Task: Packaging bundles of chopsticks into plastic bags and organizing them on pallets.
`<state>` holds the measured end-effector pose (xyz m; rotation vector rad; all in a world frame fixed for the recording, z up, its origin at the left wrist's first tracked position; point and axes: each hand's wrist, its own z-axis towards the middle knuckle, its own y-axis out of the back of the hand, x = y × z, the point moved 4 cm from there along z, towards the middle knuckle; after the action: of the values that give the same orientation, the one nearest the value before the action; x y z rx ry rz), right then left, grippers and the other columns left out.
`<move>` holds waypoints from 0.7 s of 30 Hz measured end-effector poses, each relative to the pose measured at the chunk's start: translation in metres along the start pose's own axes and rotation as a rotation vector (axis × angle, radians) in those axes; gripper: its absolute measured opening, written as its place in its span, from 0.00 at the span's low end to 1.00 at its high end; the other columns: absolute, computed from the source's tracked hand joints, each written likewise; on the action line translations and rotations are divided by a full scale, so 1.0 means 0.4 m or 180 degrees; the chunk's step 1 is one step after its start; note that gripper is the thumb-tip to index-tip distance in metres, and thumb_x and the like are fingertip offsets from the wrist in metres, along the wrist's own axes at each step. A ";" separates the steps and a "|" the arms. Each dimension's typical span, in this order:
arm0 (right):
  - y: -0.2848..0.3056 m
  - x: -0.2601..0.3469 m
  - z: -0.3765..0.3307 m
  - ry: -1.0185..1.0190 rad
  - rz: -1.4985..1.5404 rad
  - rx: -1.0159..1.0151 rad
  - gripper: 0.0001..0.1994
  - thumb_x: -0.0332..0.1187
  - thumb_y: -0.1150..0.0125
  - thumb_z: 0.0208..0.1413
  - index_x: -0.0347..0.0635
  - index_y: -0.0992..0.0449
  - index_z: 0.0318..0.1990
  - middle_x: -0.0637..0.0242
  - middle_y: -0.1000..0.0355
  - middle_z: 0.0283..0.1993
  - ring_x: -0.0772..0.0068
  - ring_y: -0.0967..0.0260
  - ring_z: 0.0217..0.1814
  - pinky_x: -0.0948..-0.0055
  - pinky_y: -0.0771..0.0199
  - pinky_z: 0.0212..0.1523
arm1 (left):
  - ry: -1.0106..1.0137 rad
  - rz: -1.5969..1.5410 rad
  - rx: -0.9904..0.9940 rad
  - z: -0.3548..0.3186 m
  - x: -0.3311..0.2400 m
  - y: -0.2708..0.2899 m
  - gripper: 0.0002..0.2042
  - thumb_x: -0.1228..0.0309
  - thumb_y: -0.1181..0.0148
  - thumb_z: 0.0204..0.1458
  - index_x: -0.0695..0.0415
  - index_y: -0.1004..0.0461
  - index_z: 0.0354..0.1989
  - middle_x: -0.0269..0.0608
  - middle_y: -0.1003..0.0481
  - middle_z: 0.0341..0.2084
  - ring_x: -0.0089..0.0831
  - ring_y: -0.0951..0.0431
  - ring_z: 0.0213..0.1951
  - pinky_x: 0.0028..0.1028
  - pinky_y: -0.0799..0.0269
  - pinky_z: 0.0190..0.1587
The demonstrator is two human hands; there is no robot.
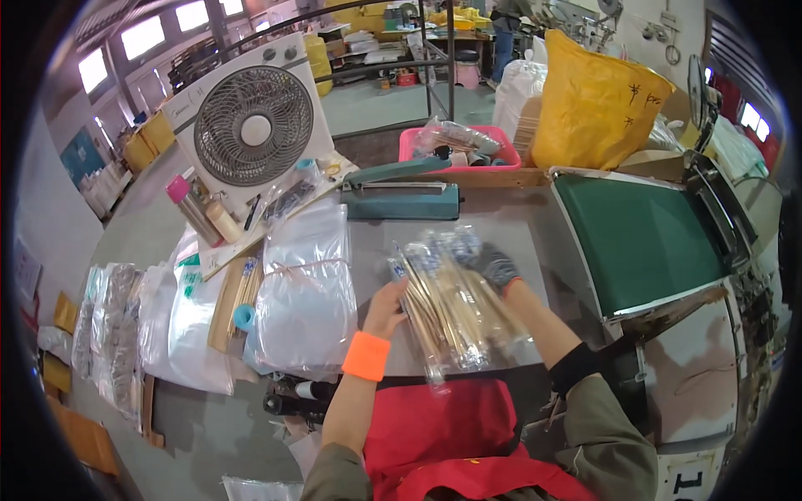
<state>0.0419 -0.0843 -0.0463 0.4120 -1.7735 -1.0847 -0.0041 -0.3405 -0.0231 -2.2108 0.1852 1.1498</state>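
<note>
Packs of sticks between my two hands, over the table.
My left hand is at the packs' left edge, my right hand at their far right side. Beyond them, a sealer sits on the table, with a basket behind it. On my right is a conveyor belt; a sack stands behind it, right of the basket. On my left lies a stack of plastic bags; farther back stands a fan, with a flask before it.
</note>
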 end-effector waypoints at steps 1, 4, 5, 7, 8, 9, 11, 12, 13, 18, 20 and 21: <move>-0.002 0.045 -0.043 0.0020 0.0630 0.0462 0.39 0.64 0.46 0.42 0.37 0.33 0.52 0.47 0.31 0.46 0.59 0.33 0.49 0.67 0.36 0.52 | 0.0030 0.0005 0.0098 0.017 0.017 -0.041 0.15 0.63 0.39 0.47 0.57 0.30 0.39 0.33 0.28 0.35 0.22 0.29 0.38 0.23 0.34 0.41; -0.048 0.163 -0.188 0.0520 0.2631 0.0293 0.34 0.58 0.42 0.44 0.36 0.31 0.49 0.55 0.29 0.42 0.65 0.33 0.44 0.71 0.36 0.49 | -0.1034 0.0700 0.0368 0.038 0.032 -0.080 0.20 0.67 0.35 0.44 0.60 0.32 0.43 0.37 0.29 0.37 0.23 0.28 0.37 0.24 0.31 0.40; -0.066 0.151 -0.230 0.0399 0.3046 0.0111 0.30 0.54 0.41 0.46 0.38 0.31 0.49 0.57 0.29 0.45 0.65 0.33 0.46 0.69 0.36 0.50 | -0.1134 0.0603 0.0339 0.004 0.037 -0.090 0.24 0.68 0.33 0.42 0.62 0.36 0.47 0.40 0.29 0.38 0.25 0.28 0.37 0.25 0.30 0.40; -0.110 0.153 -0.358 0.0138 0.2621 -0.0227 0.31 0.51 0.41 0.47 0.38 0.35 0.53 0.56 0.31 0.50 0.62 0.34 0.52 0.68 0.37 0.53 | -0.1377 0.1072 -0.0088 -0.078 0.080 -0.021 0.36 0.68 0.32 0.39 0.66 0.46 0.55 0.45 0.30 0.41 0.30 0.28 0.40 0.27 0.30 0.43; -0.115 0.154 -0.449 0.0173 0.2798 -0.0441 0.33 0.49 0.39 0.46 0.38 0.39 0.56 0.56 0.33 0.50 0.61 0.35 0.53 0.69 0.37 0.54 | -0.1314 0.1289 -0.0179 -0.142 0.123 -0.002 0.40 0.67 0.32 0.39 0.66 0.49 0.58 0.48 0.33 0.47 0.34 0.31 0.47 0.30 0.34 0.50; -0.172 0.088 -0.522 0.0185 0.2692 -0.0462 0.36 0.46 0.36 0.45 0.39 0.44 0.59 0.57 0.34 0.52 0.64 0.36 0.55 0.70 0.37 0.54 | -0.1465 0.1426 0.0078 -0.228 0.151 -0.015 0.44 0.66 0.31 0.38 0.66 0.54 0.60 0.50 0.38 0.53 0.35 0.36 0.53 0.31 0.41 0.56; -0.191 0.059 -0.674 0.0129 0.2962 -0.0339 0.31 0.42 0.40 0.50 0.38 0.42 0.58 0.58 0.36 0.53 0.61 0.37 0.56 0.67 0.39 0.57 | -0.1484 0.1292 0.0271 -0.375 0.198 0.012 0.49 0.67 0.29 0.36 0.64 0.59 0.63 0.46 0.40 0.55 0.34 0.38 0.56 0.31 0.46 0.59; -0.222 0.018 -0.672 0.0077 0.2963 -0.0273 0.31 0.42 0.40 0.50 0.38 0.42 0.58 0.58 0.36 0.53 0.61 0.37 0.56 0.67 0.39 0.57 | -0.1422 0.1281 0.0219 -0.390 0.199 0.027 0.49 0.67 0.29 0.36 0.64 0.59 0.63 0.46 0.40 0.55 0.34 0.38 0.56 0.31 0.46 0.59; -0.251 -0.025 -0.671 -0.0182 0.3049 -0.0257 0.30 0.41 0.41 0.51 0.38 0.42 0.59 0.60 0.38 0.56 0.65 0.40 0.58 0.70 0.40 0.58 | -0.0889 0.1000 0.0418 -0.388 0.208 0.039 0.48 0.67 0.29 0.37 0.64 0.59 0.63 0.45 0.41 0.56 0.34 0.39 0.57 0.31 0.46 0.60; -0.053 0.129 -0.612 0.1477 0.1925 -0.0044 0.23 0.39 0.46 0.53 0.36 0.36 0.54 0.52 0.34 0.52 0.57 0.37 0.56 0.68 0.42 0.60 | -0.0267 0.0906 0.1156 -0.359 0.213 0.038 0.47 0.69 0.30 0.38 0.61 0.57 0.63 0.42 0.40 0.55 0.30 0.37 0.55 0.30 0.43 0.58; -0.052 0.087 -0.520 0.1541 0.1683 -0.0125 0.25 0.40 0.45 0.52 0.36 0.37 0.55 0.53 0.35 0.53 0.58 0.38 0.57 0.68 0.42 0.60 | -0.0407 0.0758 0.1380 -0.341 0.211 0.001 0.44 0.69 0.29 0.37 0.65 0.53 0.61 0.41 0.38 0.53 0.30 0.35 0.53 0.30 0.41 0.57; -0.057 0.080 -0.496 0.1628 0.1440 -0.0183 0.28 0.42 0.43 0.51 0.37 0.38 0.56 0.53 0.35 0.54 0.59 0.39 0.58 0.69 0.43 0.60 | -0.0107 0.1002 0.1311 -0.321 0.236 -0.006 0.44 0.66 0.29 0.37 0.64 0.51 0.60 0.42 0.37 0.53 0.30 0.35 0.54 0.30 0.41 0.57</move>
<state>0.1943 -0.2150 -0.0225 0.2099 -1.2903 -0.6344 0.1427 -0.3998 -0.0415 -1.8355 0.7108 1.1858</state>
